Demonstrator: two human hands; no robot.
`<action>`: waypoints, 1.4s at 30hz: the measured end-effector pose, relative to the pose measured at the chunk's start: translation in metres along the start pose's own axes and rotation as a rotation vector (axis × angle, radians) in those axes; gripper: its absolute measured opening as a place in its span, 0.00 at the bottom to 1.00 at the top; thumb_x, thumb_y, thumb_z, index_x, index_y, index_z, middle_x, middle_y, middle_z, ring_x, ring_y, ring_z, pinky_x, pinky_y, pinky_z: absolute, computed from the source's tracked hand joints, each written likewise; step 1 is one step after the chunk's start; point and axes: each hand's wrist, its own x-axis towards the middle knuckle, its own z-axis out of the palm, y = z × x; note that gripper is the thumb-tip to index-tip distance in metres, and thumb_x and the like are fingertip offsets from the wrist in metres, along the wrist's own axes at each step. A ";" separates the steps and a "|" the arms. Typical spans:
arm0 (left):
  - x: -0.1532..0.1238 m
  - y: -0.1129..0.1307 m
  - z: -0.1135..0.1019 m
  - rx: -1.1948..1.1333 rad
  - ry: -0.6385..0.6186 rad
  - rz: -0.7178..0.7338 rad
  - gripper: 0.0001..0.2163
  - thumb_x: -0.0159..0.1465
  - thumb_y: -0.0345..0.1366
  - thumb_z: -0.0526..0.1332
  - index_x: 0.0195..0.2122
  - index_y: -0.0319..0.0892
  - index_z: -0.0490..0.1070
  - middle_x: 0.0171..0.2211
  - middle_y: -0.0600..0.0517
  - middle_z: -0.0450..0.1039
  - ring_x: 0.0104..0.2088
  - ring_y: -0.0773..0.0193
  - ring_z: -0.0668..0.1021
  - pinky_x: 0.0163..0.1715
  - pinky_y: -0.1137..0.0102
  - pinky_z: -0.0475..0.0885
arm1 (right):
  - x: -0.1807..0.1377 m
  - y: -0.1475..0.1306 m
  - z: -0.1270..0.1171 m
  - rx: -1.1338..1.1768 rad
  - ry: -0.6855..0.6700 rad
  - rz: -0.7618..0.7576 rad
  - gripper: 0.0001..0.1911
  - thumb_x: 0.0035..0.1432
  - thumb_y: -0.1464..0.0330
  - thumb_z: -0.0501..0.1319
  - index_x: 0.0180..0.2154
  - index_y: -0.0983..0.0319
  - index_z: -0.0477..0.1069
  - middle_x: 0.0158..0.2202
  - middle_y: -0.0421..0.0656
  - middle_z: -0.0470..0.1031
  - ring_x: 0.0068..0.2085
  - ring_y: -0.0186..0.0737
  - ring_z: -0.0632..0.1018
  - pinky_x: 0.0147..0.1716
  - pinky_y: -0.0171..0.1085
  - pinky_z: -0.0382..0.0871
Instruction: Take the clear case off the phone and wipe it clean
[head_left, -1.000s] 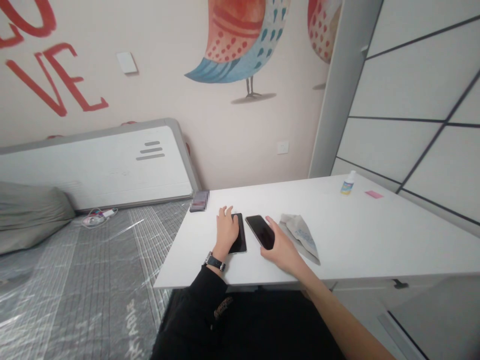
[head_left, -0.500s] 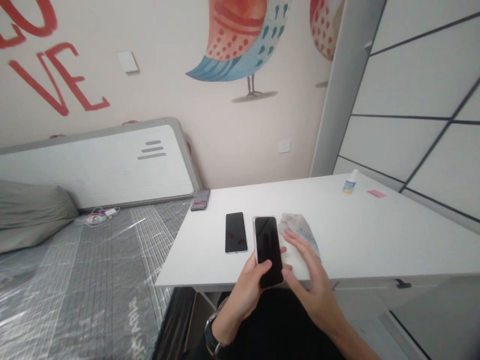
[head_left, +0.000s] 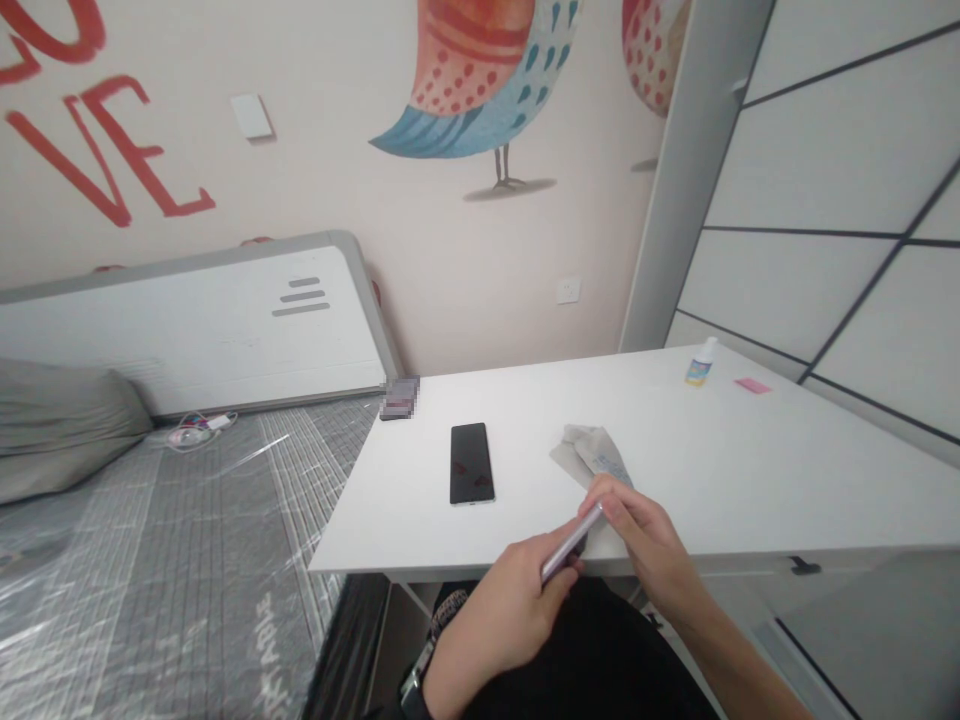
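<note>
A smartphone (head_left: 564, 556) is turned on its edge over the front edge of the white table (head_left: 697, 470), its pale lilac side facing up. Wrapped around its lower end is my left hand (head_left: 517, 595), closed on it. My right hand (head_left: 634, 530) pinches the phone's far upper corner between thumb and fingers. Another dark-screened phone (head_left: 472, 463) lies flat on the table, left of my hands. Behind my right hand is a crumpled grey cloth or pouch (head_left: 592, 450) with faint print, partly covered by the fingers.
A small white-capped bottle (head_left: 701, 364) and a pink slip (head_left: 752, 385) are at the table's back right. A blurred stack (head_left: 400, 398) sits on the back left corner. The plastic-covered bed (head_left: 217, 540) adjoins on the left; a drawer handle (head_left: 805, 566) protrudes below the table edge.
The held phone has turned from screen-up to edge-on and come lower. My right hand, open beside it before, has closed on its corner. The phone on the table stays put.
</note>
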 end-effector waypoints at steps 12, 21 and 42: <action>-0.011 0.003 -0.028 0.286 0.013 -0.105 0.12 0.64 0.31 0.64 0.47 0.49 0.81 0.41 0.51 0.85 0.40 0.55 0.83 0.42 0.68 0.71 | -0.005 0.000 -0.019 -0.021 -0.171 0.037 0.26 0.61 0.43 0.64 0.32 0.58 0.83 0.28 0.46 0.82 0.31 0.46 0.81 0.33 0.39 0.76; 0.001 -0.029 -0.045 0.428 0.356 -0.087 0.08 0.58 0.34 0.73 0.32 0.46 0.74 0.30 0.58 0.80 0.31 0.62 0.81 0.33 0.72 0.67 | -0.011 0.014 -0.029 -0.348 -0.216 -0.046 0.13 0.66 0.61 0.61 0.44 0.55 0.84 0.42 0.43 0.86 0.43 0.48 0.87 0.45 0.42 0.82; -0.014 -0.066 -0.028 0.893 0.176 0.335 0.17 0.68 0.28 0.63 0.57 0.48 0.72 0.46 0.51 0.82 0.37 0.57 0.86 0.32 0.66 0.81 | -0.001 0.000 -0.024 -1.227 -0.682 -0.570 0.19 0.52 0.85 0.56 0.43 0.63 0.72 0.35 0.43 0.81 0.31 0.48 0.84 0.25 0.40 0.73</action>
